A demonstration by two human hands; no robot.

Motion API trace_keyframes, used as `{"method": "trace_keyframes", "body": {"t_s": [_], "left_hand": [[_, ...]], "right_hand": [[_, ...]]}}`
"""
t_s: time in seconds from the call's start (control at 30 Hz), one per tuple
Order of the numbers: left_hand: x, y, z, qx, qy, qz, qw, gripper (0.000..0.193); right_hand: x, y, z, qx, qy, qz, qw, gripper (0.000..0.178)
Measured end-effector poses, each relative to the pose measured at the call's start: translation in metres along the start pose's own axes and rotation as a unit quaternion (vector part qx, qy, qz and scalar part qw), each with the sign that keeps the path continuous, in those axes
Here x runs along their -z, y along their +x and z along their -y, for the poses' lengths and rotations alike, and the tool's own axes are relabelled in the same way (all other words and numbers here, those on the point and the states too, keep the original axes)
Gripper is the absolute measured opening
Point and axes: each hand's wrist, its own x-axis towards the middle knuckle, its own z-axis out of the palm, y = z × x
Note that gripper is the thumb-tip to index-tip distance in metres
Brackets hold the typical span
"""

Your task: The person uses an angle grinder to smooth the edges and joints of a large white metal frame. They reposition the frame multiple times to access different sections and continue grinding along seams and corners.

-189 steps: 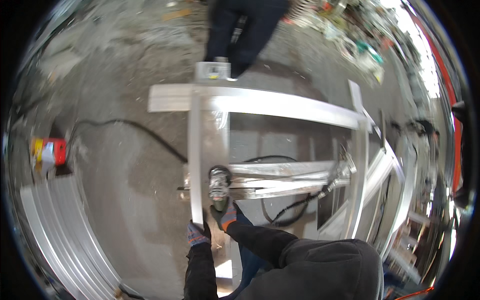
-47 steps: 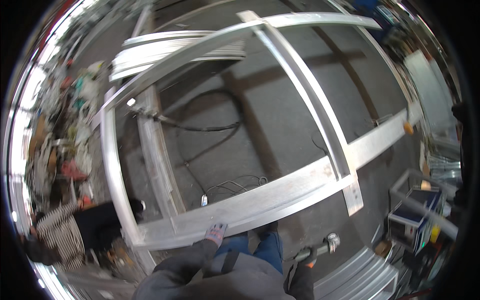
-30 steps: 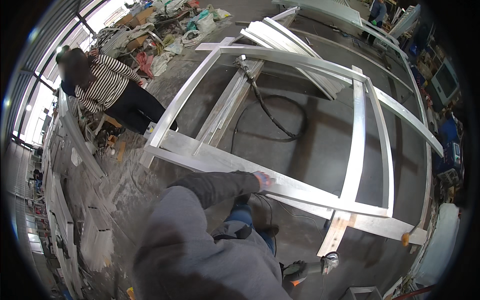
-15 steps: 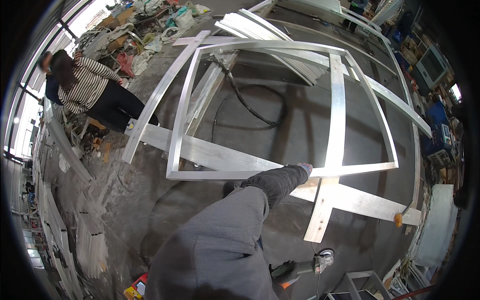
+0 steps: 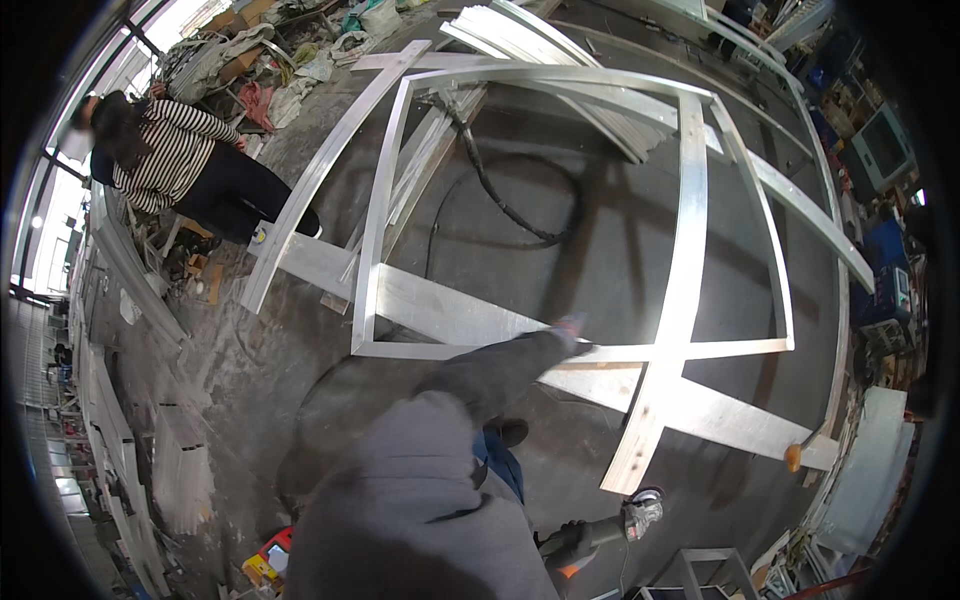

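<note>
Frame (image 5: 368, 300), pale metal, lies over two boards: wide board (image 5: 440, 312) runs slantwise under its near side, cross board (image 5: 676, 310) under its right part. Boards presumably serve as rests, lifting it off the floor (image 5: 740, 520). Left hand (image 5: 570, 326) is at the near bar (image 5: 735, 349), likely to steady it; motion blur, so cannot tell whether those fingers wrap the bar or merely press. Right hand (image 5: 567, 545): fingers closed around the grinder (image 5: 640, 514), held low and apart from the frame, head pointing outward, probably to avoid marking the metal.
</note>
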Motion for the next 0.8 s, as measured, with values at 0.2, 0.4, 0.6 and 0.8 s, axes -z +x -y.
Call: {"method": "trace_keyframes", "body": {"t_s": [0.2, 0.4, 0.6, 0.8], "left_hand": [[0.205, -0.163, 0.254, 0.403, 0.145, -0.265, 0.864, 0.097], [0.251, -0.276, 0.369, 0.503, -0.051, -0.277, 0.817, 0.084], [0.231, -0.282, 0.404, 0.406, -0.315, -0.266, 0.815, 0.073], [0.251, -0.299, 0.385, 0.353, -0.397, -0.295, 0.794, 0.078]], "right_hand": [[-0.066, 0.001, 0.01, -0.009, -0.051, 0.062, 0.997, 0.03], [-0.123, -0.017, 0.0, 0.042, -0.163, 0.103, 0.98, 0.02], [-0.16, -0.05, -0.015, 0.105, -0.28, 0.044, 0.953, 0.024], [-0.194, -0.062, -0.011, 0.011, -0.23, 0.104, 0.968, 0.023]]}}
